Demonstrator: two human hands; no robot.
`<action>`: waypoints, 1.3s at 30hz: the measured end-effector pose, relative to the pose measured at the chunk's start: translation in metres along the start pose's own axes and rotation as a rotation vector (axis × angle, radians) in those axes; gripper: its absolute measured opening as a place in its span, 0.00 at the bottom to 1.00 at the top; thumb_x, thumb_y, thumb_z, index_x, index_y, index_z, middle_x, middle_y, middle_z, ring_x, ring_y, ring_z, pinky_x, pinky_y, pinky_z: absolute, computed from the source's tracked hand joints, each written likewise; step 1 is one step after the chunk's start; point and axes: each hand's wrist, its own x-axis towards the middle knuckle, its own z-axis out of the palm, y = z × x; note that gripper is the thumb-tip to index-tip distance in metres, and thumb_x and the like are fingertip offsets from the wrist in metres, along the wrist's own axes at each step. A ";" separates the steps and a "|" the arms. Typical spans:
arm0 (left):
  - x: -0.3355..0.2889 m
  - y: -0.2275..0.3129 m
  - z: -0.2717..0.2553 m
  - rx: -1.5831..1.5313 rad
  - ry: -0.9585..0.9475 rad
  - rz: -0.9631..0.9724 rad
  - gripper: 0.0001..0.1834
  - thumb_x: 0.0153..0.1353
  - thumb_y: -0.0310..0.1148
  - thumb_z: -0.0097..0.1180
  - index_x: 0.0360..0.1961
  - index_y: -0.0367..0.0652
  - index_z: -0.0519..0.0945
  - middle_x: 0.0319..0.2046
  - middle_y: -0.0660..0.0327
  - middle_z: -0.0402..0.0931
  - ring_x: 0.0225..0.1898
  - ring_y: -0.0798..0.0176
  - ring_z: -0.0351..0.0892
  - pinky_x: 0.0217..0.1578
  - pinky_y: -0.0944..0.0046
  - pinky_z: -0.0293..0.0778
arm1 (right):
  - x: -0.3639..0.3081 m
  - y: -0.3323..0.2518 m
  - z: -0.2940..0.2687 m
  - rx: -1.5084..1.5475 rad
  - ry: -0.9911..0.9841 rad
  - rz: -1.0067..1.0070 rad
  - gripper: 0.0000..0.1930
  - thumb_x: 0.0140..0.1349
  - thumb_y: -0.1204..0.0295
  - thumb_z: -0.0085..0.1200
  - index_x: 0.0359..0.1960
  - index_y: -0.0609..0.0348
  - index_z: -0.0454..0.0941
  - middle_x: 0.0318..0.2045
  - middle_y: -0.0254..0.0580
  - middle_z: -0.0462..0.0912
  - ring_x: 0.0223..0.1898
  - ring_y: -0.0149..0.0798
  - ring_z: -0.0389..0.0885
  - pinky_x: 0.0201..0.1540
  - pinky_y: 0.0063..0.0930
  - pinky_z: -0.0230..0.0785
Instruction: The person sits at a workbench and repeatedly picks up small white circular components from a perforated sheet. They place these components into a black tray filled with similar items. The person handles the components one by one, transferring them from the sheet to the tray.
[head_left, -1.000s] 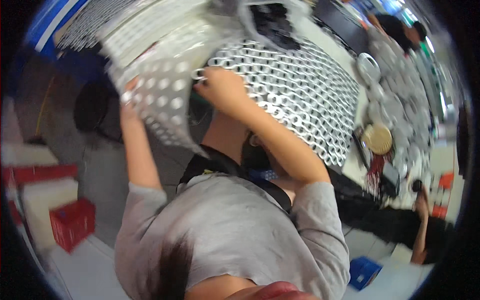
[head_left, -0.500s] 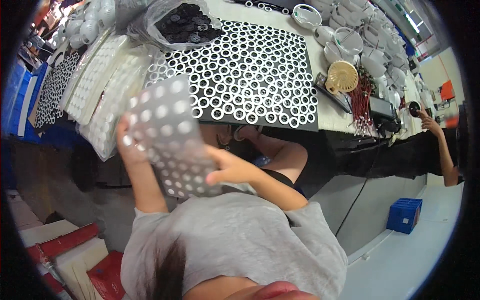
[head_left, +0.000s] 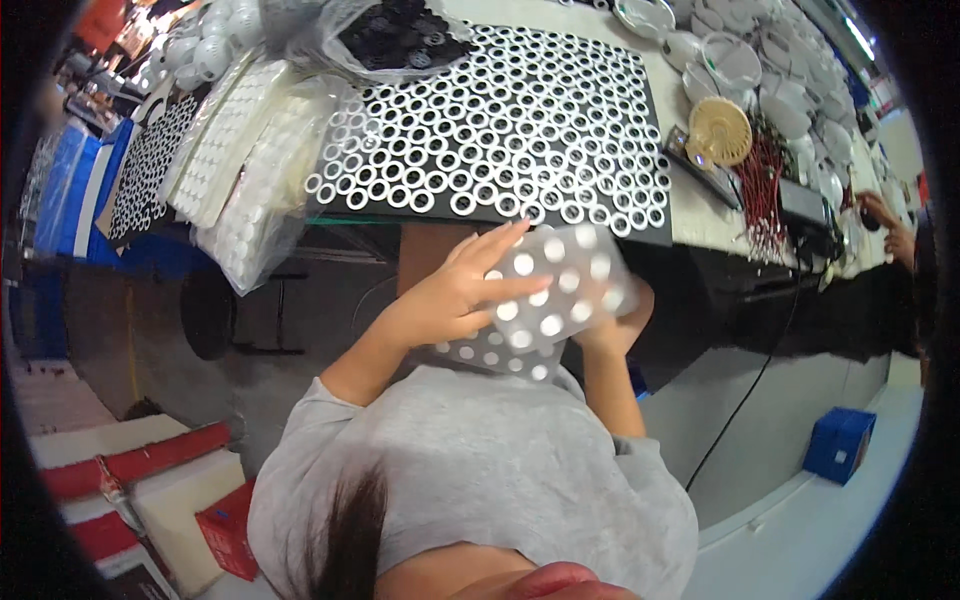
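In front of my body I hold a translucent sheet of round white stickers (head_left: 568, 282), bent so that a second layer shows lower down. My left hand (head_left: 440, 295) is at its left side, some fingers stretched apart and one reaching across the front. My right hand (head_left: 618, 322) grips the right edge, its fingers partly hidden behind the sheet. Just beyond lies a black board (head_left: 650, 225) at the table's front edge. Many white rings (head_left: 462, 203) with dark centres cover it in close rows.
Bagged white sticker sheets (head_left: 245, 215) hang over the table edge at left. Behind are a plastic bag of black discs (head_left: 400, 40) and white housings (head_left: 790, 60). A cream fan (head_left: 718, 132) and red wires (head_left: 765, 190) lie at right, near another person's hand (head_left: 885, 220).
The sticker sheet has moved rightward and is now bent over. My left hand came across with it, and my right hand shifted to its right edge. The whole view has tilted slightly.
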 end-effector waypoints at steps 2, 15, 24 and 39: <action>-0.003 0.005 -0.003 0.082 -0.170 0.035 0.25 0.40 0.22 0.48 0.45 0.49 0.74 0.59 0.45 0.45 0.61 0.48 0.44 0.57 0.58 0.43 | 0.005 -0.011 -0.027 0.037 -0.051 0.025 0.09 0.49 0.77 0.48 0.33 0.64 0.74 0.32 0.38 0.76 0.34 0.29 0.73 0.37 0.21 0.66; -0.039 -0.046 0.027 -0.511 -0.265 -0.537 0.12 0.53 0.27 0.46 0.39 0.34 0.74 0.34 0.58 0.75 0.36 0.67 0.73 0.40 0.69 0.68 | -0.126 0.012 -0.260 0.149 0.586 0.023 0.04 0.44 0.81 0.42 0.20 0.63 0.70 0.28 0.45 0.76 0.28 0.35 0.73 0.32 0.25 0.67; -0.032 -0.056 0.043 -0.545 -0.298 -0.716 0.11 0.56 0.28 0.44 0.36 0.33 0.74 0.34 0.57 0.75 0.37 0.66 0.73 0.40 0.69 0.67 | -0.176 0.096 -0.312 0.586 0.919 -0.086 0.05 0.53 0.75 0.41 0.28 0.61 0.69 0.32 0.47 0.75 0.32 0.41 0.75 0.33 0.36 0.71; -0.047 -0.064 0.031 -0.472 -0.223 -0.799 0.12 0.55 0.30 0.46 0.38 0.33 0.72 0.34 0.59 0.74 0.38 0.69 0.72 0.40 0.71 0.67 | -0.243 0.299 -0.291 0.810 1.656 0.523 0.13 0.51 0.83 0.32 0.38 0.78 0.63 0.40 0.59 0.66 0.35 0.56 0.70 0.35 0.39 0.75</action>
